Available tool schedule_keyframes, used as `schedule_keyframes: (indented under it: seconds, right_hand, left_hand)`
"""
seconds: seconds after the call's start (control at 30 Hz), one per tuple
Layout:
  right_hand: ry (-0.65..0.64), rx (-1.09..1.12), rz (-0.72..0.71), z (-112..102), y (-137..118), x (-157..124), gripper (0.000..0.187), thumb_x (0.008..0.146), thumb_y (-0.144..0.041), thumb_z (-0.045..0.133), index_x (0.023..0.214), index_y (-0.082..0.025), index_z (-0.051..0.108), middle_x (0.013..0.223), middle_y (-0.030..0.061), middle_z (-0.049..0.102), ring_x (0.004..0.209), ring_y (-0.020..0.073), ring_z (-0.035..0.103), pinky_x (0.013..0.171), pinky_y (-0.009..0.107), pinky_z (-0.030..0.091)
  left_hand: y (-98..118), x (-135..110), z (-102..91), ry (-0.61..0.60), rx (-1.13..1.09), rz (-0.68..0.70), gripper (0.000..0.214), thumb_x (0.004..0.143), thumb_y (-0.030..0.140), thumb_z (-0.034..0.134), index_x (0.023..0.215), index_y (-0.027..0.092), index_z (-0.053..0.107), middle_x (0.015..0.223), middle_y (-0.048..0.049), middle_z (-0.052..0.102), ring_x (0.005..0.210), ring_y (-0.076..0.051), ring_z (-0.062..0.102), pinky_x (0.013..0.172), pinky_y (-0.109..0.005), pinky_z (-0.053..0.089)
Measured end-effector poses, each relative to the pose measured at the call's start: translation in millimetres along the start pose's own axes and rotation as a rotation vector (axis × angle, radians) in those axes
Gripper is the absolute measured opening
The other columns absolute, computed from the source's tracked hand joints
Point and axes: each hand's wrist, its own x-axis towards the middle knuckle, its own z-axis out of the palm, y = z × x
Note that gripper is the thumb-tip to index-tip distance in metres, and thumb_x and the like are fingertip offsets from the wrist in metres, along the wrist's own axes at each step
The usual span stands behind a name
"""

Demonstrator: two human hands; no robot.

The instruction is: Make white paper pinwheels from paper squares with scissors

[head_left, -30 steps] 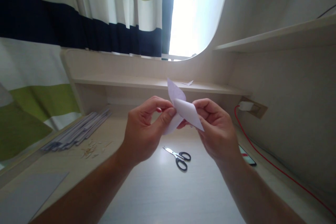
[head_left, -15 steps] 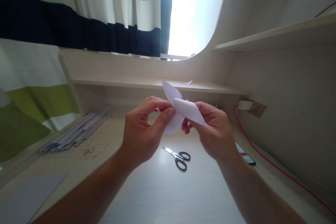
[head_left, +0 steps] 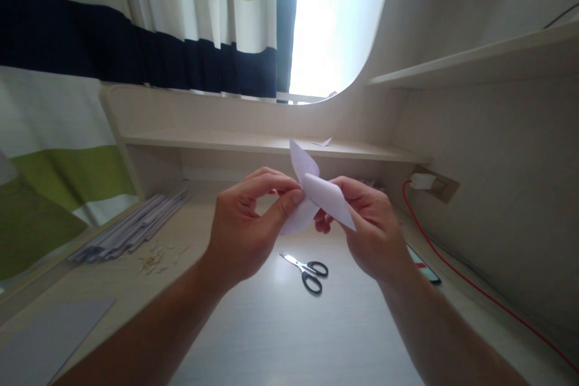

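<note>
Pinching curled paper [head_left: 331,198] in left hand [head_left: 246,226]; can't tell grip of right hand [head_left: 374,226], partly behind it. Likely holding bent shape together; next, needs soft touch.

A single head-worn camera looks forward and steeply enough down to take in the desk [head_left: 253,338] from the seated wearer's side, its near part running out of the bottom edge. The left hand [head_left: 248,223] and right hand [head_left: 375,223] fill the middle at close range, below a back shelf [head_left: 217,139]; the wide view also reaches a curtain [head_left: 181,12], a bright window [head_left: 339,12] and the right-hand wall [head_left: 506,132].
</note>
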Motion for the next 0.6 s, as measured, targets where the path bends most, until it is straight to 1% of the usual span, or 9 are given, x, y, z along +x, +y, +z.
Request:
schedule_keyframes:
  seconds: [0.17, 0.3, 0.4, 0.6]
  right_hand:
    - [-0.033, 0.011, -0.017, -1.0, -1.5, -1.6, 0.013, 0.094, -0.024, 0.070, 0.084, -0.017, 0.072, 0.068, -0.0004, 0.067, 0.060, 0.0114, 0.061, 0.055, 0.023, 0.052]
    - [-0.049, -0.017, -0.019, -1.2, -0.7, -2.4, 0.020, 0.100, -0.028, 0.066, 0.084, -0.016, 0.070, 0.068, -0.0005, 0.066, 0.059, 0.0104, 0.060, 0.055, 0.022, 0.050]
    - [-0.053, -0.044, -0.032, -0.2, -0.7, -3.2, 0.022, 0.102, -0.029, 0.063, 0.086, -0.016, 0.070, 0.070, 0.0001, 0.067, 0.061, 0.0104, 0.061, 0.056, 0.022, 0.050]
    - [-0.021, -0.048, -0.059, 1.2, -2.9, -3.4, 0.016, 0.100, -0.026, 0.065, 0.093, -0.015, 0.075, 0.070, 0.0010, 0.069, 0.063, 0.0119, 0.064, 0.060, 0.024, 0.051]
  left_hand:
    - [-1.6, -1.9, 1.8, -0.003, -0.040, -0.005, 0.005, 0.090, 0.023, 0.077, 0.094, 0.026, 0.080, 0.093, -0.0027, 0.075, 0.086, -0.020, 0.067, 0.079, -0.036, 0.052]
    - [-4.3, -3.1, 2.7, 0.009, -0.040, -0.005, 0.008, 0.091, 0.022, 0.077, 0.097, 0.026, 0.081, 0.094, -0.0029, 0.074, 0.086, -0.019, 0.066, 0.078, -0.036, 0.050]
    - [-5.3, -2.4, 2.6, 0.021, -0.040, -0.010, 0.007, 0.091, 0.022, 0.078, 0.097, 0.026, 0.081, 0.094, -0.0025, 0.075, 0.085, -0.018, 0.065, 0.076, -0.034, 0.050]
    - [-2.2, -0.2, 3.6, 0.034, -0.081, -0.014, 0.008, 0.090, 0.024, 0.079, 0.097, 0.025, 0.082, 0.095, -0.0029, 0.075, 0.088, -0.018, 0.066, 0.077, -0.033, 0.050]
